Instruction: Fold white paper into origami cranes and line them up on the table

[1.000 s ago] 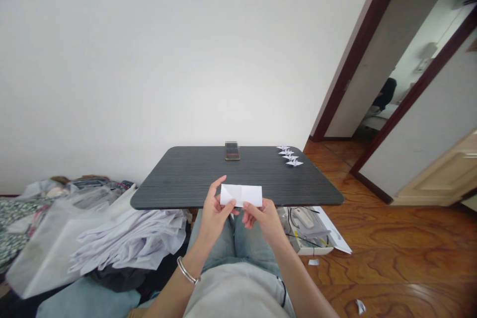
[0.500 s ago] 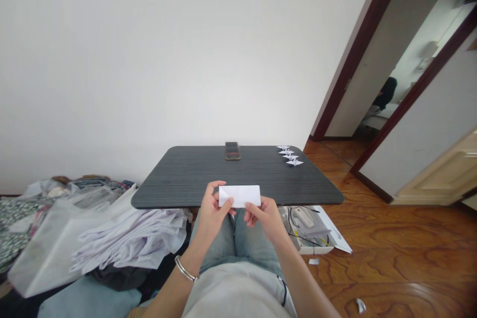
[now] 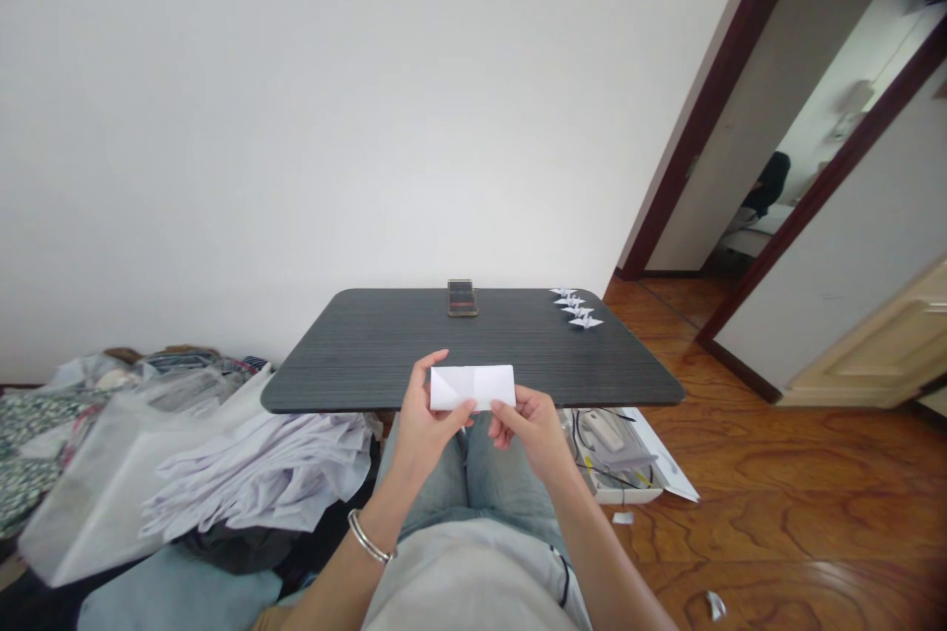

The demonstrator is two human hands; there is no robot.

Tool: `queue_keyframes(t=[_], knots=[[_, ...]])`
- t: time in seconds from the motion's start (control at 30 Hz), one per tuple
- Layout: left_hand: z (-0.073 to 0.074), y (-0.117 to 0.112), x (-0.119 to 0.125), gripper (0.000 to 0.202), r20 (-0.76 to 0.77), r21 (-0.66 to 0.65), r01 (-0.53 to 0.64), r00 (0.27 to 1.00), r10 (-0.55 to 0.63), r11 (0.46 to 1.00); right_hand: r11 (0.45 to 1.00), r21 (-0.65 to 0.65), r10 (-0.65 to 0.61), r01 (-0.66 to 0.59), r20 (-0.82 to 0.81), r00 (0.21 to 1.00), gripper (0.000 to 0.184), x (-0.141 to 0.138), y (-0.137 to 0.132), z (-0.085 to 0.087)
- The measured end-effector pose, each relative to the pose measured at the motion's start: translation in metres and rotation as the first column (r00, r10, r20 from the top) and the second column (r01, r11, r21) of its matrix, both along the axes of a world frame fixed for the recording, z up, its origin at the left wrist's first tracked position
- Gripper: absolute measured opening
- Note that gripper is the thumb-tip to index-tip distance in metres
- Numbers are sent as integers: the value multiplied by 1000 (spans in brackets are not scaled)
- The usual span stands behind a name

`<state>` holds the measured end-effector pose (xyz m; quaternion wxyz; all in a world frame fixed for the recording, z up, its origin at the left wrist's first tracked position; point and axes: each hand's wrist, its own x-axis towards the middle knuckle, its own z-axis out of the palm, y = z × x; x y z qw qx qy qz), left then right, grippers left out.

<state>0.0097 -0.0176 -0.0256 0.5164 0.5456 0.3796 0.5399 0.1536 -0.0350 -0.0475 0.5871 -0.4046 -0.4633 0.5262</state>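
A white folded paper [image 3: 472,385], a wide rectangle with faint crease lines, is held up at the table's near edge. My left hand [image 3: 429,414] grips its left end and lower edge, the thumb lying along the bottom toward the middle and the index finger raised beyond the left corner. At the lower right, my right hand [image 3: 531,422] pinches the paper between thumb and curled fingers. The fingers behind the sheet are partly hidden. Several white origami cranes [image 3: 581,312] stand in a row at the table's far right.
The dark table [image 3: 355,345] stands against a white wall. At its back edge is a phone on a stand [image 3: 463,299]. Below left lies a heap of clothes and crumpled white cloth [image 3: 258,473]. A box of cables [image 3: 618,454] sits on the floor at right, with paper scraps [image 3: 715,605] nearby.
The left thumb has slid right along the paper's lower edge, close to the right thumb. The paper has shifted slightly left and up, and its creases show more clearly.
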Motion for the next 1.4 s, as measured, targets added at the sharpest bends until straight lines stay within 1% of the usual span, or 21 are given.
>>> queue_keyframes(t=[0.13, 0.3, 0.43, 0.63, 0.93, 1.1, 1.23, 1.33, 1.4], knots=[[-1, -1, 2, 65, -32, -2, -39, 999, 39, 999, 1000, 6, 7, -7, 28, 1000, 20, -3, 1, -1], [1, -2, 3, 63, -35, -7, -40, 999, 39, 999, 1000, 8, 13, -13, 52, 999, 20, -5, 1, -2], [2, -2, 2, 62, -15, -17, -32, 999, 32, 999, 1000, 6, 23, -23, 32, 999, 24, 0, 0, 0], [2, -3, 0, 60, 24, -9, -22, 999, 23, 1000, 1000, -18, 0, 0, -9, 1000, 32, 9, 1, 1], [0, -1, -3, 65, 69, -43, 44, 997, -41, 998, 1000, -7, 2, -2, 11, 1000, 34, 15, 2, -3], [-1, 2, -4, 66, 56, -40, 89, 995, -86, 995, 1000, 21, -19, 19, 11, 1000, 33, 15, 3, -1], [-3, 5, -6, 65, 31, -40, 119, 993, -117, 992, 1000, 20, -14, 14, -25, 1000, 33, 16, 5, 1], [-4, 5, -6, 65, 29, -37, 129, 991, -128, 991, 1000, 8, -17, 17, -32, 999, 34, 16, 6, 0], [-4, 5, -7, 65, 30, -35, 132, 991, -131, 991, 999, 4, -44, 44, -20, 999, 34, 15, 7, -2]])
